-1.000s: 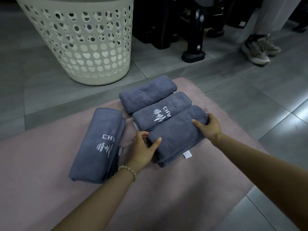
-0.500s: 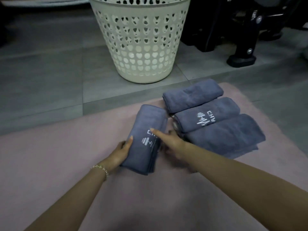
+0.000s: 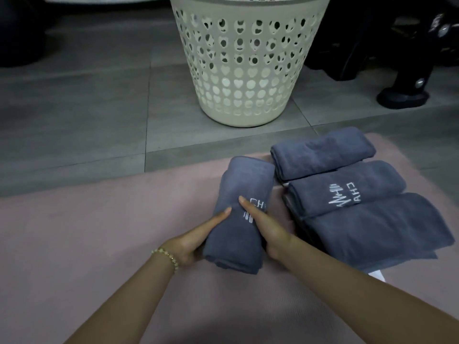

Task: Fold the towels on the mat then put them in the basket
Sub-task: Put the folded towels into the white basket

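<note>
The left hand (image 3: 196,240), with a bead bracelet (image 3: 169,256) at its wrist, and the right hand (image 3: 269,230) clasp the two long sides of a plush grey folded towel (image 3: 244,184), thumbs on top across its white stitched logo. It lies on the soft pink mat (image 3: 99,232), just left of three similar thick folded towels (image 3: 382,229) set side by side. Beyond the mat's edge, a cream plastic basket (image 3: 248,70) pierced with heart-shaped holes stands on grey floor tiles (image 3: 87,108).

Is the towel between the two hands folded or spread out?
Folded. The towel is a thick compact bundle with layered edges at its near end, held between left hand and right hand.
</note>
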Demonstrator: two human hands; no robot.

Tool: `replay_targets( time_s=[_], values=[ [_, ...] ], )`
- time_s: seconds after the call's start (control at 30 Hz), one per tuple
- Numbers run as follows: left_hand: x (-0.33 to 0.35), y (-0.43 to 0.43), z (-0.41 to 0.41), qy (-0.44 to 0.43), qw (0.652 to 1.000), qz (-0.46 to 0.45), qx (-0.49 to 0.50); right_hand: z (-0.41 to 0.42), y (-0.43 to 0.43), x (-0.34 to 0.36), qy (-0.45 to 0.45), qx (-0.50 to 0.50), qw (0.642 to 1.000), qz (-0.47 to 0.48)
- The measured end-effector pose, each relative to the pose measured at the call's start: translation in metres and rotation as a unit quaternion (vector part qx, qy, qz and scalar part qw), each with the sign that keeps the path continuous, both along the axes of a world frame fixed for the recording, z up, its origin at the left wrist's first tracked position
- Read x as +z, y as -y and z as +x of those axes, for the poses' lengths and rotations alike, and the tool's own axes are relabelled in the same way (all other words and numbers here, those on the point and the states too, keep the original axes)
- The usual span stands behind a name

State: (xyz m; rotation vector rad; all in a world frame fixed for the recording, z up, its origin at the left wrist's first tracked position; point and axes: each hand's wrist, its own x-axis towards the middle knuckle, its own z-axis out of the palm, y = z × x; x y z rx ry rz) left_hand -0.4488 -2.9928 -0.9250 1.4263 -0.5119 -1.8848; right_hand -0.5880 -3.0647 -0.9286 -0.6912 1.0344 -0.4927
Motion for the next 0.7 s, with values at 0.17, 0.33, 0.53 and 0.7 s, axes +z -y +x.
replay_targets(
  time_s=[0.17, 0.33, 0.53, 0.7],
  values=[
    [0.061, 0.036, 0.013, 0.038, 0.995, -0.086, 0.017, 0.001, 0.021, 0.075, -0.011, 0.079, 0.993, -0.087],
    [0.171, 0.061, 0.035, 0.042, 0.985, -0.156, 0.051, 0.007, 0.052, 0.198, 0.015, 0.184, 0.971, -0.155],
    [0.282, 0.064, 0.026, 0.028, 0.987, -0.16, 0.002, 0.002, 0.055, 0.314, 0.032, 0.175, 0.973, -0.146],
    [0.338, 0.078, 0.038, 0.079, 0.984, -0.132, -0.085, 0.004, 0.059, 0.367, 0.036, 0.154, 0.984, -0.085]
  ],
)
